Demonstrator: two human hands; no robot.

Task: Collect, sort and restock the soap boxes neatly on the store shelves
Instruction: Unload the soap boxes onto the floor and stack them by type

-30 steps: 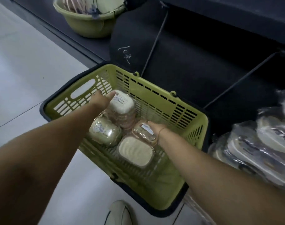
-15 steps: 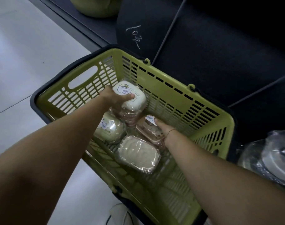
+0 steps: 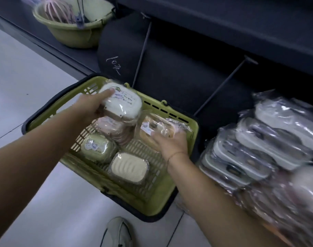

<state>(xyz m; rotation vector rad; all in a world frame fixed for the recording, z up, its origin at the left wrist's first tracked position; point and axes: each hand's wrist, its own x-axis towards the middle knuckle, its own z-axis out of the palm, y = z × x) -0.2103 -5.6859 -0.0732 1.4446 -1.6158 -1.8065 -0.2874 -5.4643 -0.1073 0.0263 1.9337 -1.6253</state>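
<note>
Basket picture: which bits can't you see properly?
Head view:
- Writing on the white soap box in the left hand: too small and blurred to read.
- Pink boxes beneath it: count hidden by that box.
- Right hand: fingertips partly hidden by the tan soap box.
- Wrapped packs: blurred, cut off by the right edge.
- Shoe: cut by the bottom edge.

Black round pad [image 3: 120,43], on the shelf [image 3: 178,72]: white handwritten mark, roughly "102", last figure unsure.
White soap box [image 3: 123,104], tan soap box [image 3: 157,131], green soap box [image 3: 96,147]: handwritten stickers [image 3: 146,128], too blurred to read.
</note>
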